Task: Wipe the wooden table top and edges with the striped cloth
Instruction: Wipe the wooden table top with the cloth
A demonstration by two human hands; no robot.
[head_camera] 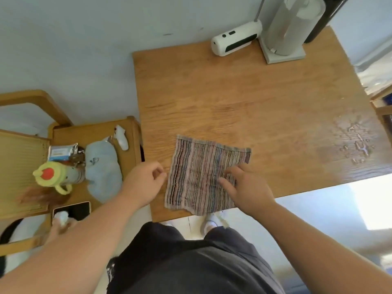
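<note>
Two bare hands reach over a wooden table (233,98) seen from above, with 12 o'clock at its far edge by the wall. A striped cloth (197,177) lies spread flat on the table top at 6 o'clock, and its near side reaches the table's near edge. The right hand (248,187) rests on the right part of the cloth, at about 4 o'clock of it. Its fingers are bent and spread, tips pressing down on the fabric, with no fold gripped between them. The left hand (144,183) is just beside the cloth's left edge, at 9 o'clock of it. Its fingers are loosely curled, thumb near forefinger, holding nothing; whether a fingertip touches the cloth cannot be told.

A wet patch (354,143) with beads of water glistens on the table at 3 o'clock, well apart from the cloth. At 1 o'clock, near the far edge, a white device (235,40) lies on its side, just beside a tall white stand (290,32) on a square base.

Left of the table, at 8 o'clock, a low wooden shelf (93,130) holds a yellow plush toy (53,175), a pale blue cap (104,168) and a phone (73,210). A white shoe (212,221) shows on the floor below the table's near edge.
</note>
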